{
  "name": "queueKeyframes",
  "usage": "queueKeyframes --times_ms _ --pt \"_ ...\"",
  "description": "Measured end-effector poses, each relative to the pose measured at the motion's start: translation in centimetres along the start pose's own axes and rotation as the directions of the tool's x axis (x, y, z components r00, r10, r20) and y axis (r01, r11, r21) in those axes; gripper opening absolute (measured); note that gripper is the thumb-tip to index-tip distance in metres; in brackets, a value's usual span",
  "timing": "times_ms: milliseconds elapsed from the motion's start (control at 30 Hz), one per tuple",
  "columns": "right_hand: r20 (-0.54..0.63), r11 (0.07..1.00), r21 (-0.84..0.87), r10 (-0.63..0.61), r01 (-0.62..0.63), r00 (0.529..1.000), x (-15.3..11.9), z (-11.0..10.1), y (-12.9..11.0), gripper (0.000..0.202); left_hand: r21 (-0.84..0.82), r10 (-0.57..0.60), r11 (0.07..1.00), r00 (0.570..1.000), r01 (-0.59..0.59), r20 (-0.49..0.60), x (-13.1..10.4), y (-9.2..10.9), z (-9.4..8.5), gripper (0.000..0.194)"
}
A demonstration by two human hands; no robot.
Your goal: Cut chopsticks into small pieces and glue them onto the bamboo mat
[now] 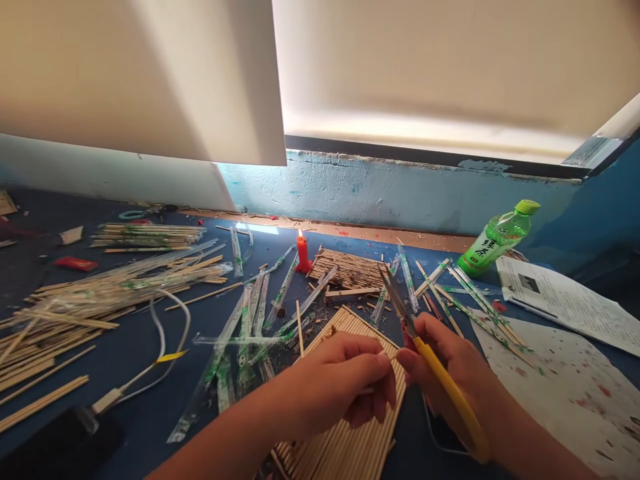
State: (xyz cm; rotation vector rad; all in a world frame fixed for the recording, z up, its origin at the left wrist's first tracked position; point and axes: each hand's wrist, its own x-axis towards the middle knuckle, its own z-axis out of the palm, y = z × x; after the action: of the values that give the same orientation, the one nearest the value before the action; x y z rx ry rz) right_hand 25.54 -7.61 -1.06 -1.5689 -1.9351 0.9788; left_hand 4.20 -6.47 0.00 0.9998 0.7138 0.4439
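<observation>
My right hand (445, 353) is closed around a pair of scissors (425, 353) with yellow handles, the blades pointing up and away. Close beside it, my left hand (345, 373) has its fingers curled and thumb pressed in; what they pinch is too small to make out. Both hands are over a panel of thin wooden sticks (345, 447) laid side by side, partly hidden by my left hand. One upright stick (300, 327) shows just behind that hand. Beyond lies a second, darkened stick panel (345, 268).
A lit red candle (303, 253) stands by the darkened panel. Clear wrappers (245, 327) and bundled chopsticks (145, 237) cover the left side, with a white cable (160, 327) among them. At right are a green bottle (500, 237), printed paper (575, 307) and a stained sheet (560, 393).
</observation>
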Motion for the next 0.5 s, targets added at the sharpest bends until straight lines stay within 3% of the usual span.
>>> queueKeyframes --times_ms 133,267,367,500 --pt "-0.038 1.0 -0.001 -0.021 0.021 0.999 0.4 0.3 0.4 0.036 0.065 -0.062 0.996 0.994 0.056 0.093 -0.2 0.1 0.2 0.035" --pt "0.001 0.998 -0.045 -0.054 0.054 0.999 0.7 -0.1 0.3 0.033 0.06 -0.055 0.997 0.992 0.048 0.11 0.0 0.0 -0.2 0.034" --pt "-0.068 0.973 -0.229 -0.038 0.021 0.997 1.3 -1.3 0.7 0.032 0.012 -0.03 1.0 0.996 0.029 0.086 0.3 -0.2 -0.9 0.03" --pt "-0.212 0.882 -0.463 -0.01 -0.092 0.977 3.1 -3.3 2.9 0.04 -0.043 0.0 0.999 0.999 0.002 0.036 0.5 -0.5 -1.5 0.032"
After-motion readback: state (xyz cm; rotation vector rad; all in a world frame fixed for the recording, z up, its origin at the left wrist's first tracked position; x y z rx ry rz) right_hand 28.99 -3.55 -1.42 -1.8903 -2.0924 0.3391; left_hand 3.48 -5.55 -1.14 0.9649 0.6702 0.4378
